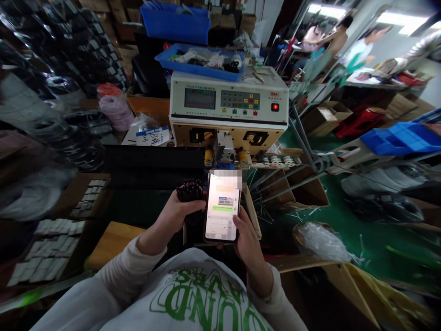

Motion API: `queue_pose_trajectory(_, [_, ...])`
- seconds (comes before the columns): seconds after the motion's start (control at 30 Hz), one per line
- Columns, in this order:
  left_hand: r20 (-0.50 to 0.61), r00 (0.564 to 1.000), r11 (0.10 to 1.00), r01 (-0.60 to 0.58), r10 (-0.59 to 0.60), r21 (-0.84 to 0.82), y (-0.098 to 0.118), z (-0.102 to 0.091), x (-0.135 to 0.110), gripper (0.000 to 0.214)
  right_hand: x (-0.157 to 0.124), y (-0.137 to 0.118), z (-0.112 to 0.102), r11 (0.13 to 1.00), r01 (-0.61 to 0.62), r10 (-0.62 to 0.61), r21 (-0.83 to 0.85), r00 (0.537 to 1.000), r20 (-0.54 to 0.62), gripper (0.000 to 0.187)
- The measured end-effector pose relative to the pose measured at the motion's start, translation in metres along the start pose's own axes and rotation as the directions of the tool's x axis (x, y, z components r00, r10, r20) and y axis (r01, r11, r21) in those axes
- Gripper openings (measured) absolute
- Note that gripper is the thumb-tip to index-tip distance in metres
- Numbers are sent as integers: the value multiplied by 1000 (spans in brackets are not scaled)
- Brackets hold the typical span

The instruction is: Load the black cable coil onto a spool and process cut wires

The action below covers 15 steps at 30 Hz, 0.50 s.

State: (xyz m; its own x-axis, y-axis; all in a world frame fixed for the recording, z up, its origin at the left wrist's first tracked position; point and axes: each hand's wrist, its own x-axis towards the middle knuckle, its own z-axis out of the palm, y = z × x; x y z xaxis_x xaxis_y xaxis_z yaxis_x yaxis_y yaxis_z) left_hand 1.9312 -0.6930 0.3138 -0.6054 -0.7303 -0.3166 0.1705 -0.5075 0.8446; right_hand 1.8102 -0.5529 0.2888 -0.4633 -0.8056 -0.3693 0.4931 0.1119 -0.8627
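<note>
White sweatshirt (pixel 182 294) with green print at the bottom of view; left hand (pixel 179 214) closed round a bundle of black wires (pixel 189 191), right hand (pixel 246 234) curled round a lit smartphone (pixel 222 207), both above a wooden desk (pixel 113 243). Wire-cutting machine (pixel 229 103) ahead, blue tray (pixel 200 62) of parts behind it, coils of black cable (pixel 69 133) left, green floor (pixel 344 262) and cardboard boxes (pixel 310 188) right, co-workers (pixel 365 50) far off.

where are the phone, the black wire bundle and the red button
phone (pixel 221 208), head view, middle of the lit screen
black wire bundle (pixel 189 191), head view, top of the bundle
red button (pixel 274 107), head view, centre of the button
</note>
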Motion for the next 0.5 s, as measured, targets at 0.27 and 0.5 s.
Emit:
queue_pose_trajectory(0.27, [1,1000,1000,0,0,5,0,3,1,25,-1,-1,-2,1000,-16,16,6,999,34,50])
queue_pose_trajectory(0.5, [-7,1000,1000,11,-11,16,1,3,1,25,-1,-2,-2,1000,-19,19,-16,1000,20,51])
